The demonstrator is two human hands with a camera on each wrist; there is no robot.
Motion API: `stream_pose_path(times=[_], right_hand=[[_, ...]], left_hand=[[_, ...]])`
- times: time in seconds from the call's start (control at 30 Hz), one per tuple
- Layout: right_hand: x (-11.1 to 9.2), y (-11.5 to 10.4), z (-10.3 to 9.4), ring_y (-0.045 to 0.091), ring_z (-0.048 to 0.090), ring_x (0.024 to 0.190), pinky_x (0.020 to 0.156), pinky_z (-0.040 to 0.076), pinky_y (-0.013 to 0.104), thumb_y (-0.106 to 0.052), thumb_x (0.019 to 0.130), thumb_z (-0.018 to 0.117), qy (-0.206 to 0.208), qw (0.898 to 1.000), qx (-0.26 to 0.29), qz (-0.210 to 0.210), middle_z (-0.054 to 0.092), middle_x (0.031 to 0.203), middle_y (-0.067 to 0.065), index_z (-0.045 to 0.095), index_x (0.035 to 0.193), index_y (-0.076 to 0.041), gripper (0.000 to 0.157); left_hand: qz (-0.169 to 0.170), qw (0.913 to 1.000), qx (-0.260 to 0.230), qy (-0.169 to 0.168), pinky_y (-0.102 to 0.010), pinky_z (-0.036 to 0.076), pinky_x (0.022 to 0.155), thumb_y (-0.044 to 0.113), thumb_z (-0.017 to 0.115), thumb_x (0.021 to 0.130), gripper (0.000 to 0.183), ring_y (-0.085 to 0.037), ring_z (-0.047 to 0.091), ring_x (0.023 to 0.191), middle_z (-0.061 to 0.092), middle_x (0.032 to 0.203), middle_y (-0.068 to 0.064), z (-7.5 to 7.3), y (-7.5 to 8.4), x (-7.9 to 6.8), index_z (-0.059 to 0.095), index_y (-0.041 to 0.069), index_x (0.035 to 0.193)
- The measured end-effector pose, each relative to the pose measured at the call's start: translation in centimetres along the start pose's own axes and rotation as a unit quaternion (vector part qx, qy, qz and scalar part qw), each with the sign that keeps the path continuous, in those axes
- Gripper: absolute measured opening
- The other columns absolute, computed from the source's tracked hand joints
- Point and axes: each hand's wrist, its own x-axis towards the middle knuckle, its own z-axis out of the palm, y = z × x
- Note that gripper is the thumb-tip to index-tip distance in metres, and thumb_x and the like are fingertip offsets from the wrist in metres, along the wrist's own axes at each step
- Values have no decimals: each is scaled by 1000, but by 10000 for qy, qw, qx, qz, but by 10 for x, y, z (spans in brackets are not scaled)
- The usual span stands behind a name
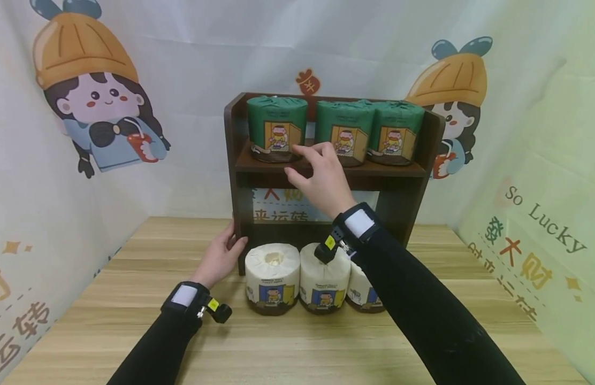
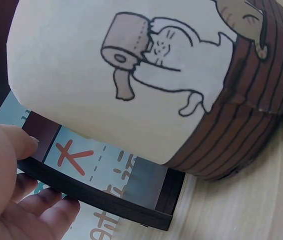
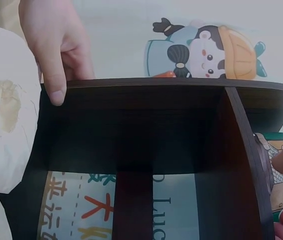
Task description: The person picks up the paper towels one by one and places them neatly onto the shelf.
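A dark wooden shelf (image 1: 403,208) stands on the table, and my left hand (image 1: 220,256) grips its left side panel (image 2: 96,194) low down, thumb inside and fingers outside. Three green-wrapped toilet paper rolls sit on the upper board: one at the left (image 1: 261,120), then a middle roll (image 1: 336,115) and a right roll (image 1: 405,115) side by side. In front of that board is my right hand (image 1: 323,176), thumb and index finger apart. Its index fingertip is right at the lower right of the left green roll. The right wrist view shows this hand only at its edge.
Three cream-wrapped toilet paper rolls, a left (image 1: 273,272), a middle (image 1: 325,280) and a right one (image 1: 362,291), stand in a row before the shelf. My right forearm partly covers the right one. A printed cloth (image 1: 191,69) hangs behind and beside the wooden table (image 1: 259,353).
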Motion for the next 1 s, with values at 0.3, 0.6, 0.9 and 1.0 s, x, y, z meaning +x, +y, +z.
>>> stream_pose_path(times=[0.3,0.6,0.9,1.0], right_hand=[[-8,6,-4,21,50,101,79,50,32,-24,93,73,121,9992,229,-288,47,116,9,58,137,-13,48],[-14,9,-13,20,49,101,79,51,32,-23,92,73,173,9981,302,-505,49,114,8,59,136,-11,47],[-26,12,-29,20,51,101,84,52,38,-20,92,74,331,9953,560,-720,55,110,10,63,130,-8,41],[-30,18,-36,19,53,99,85,52,37,-20,91,75,493,9942,621,-723,56,109,8,66,127,-8,39]], left_hand=[[39,9999,-101,-45,-48,43,102,17,54,104,60,-30,42,127,34,151,-16,0,-3,2,25,22,157],[68,9999,40,-102,-50,45,100,17,57,103,59,-33,43,126,33,152,-15,-1,5,4,30,21,155],[-172,9995,-123,-251,-52,47,97,21,58,102,56,-39,44,124,34,149,-21,-5,26,0,34,9,151],[-291,9992,-198,-196,-53,45,98,22,58,102,63,-38,39,128,30,152,-21,-8,42,-6,27,6,154]])
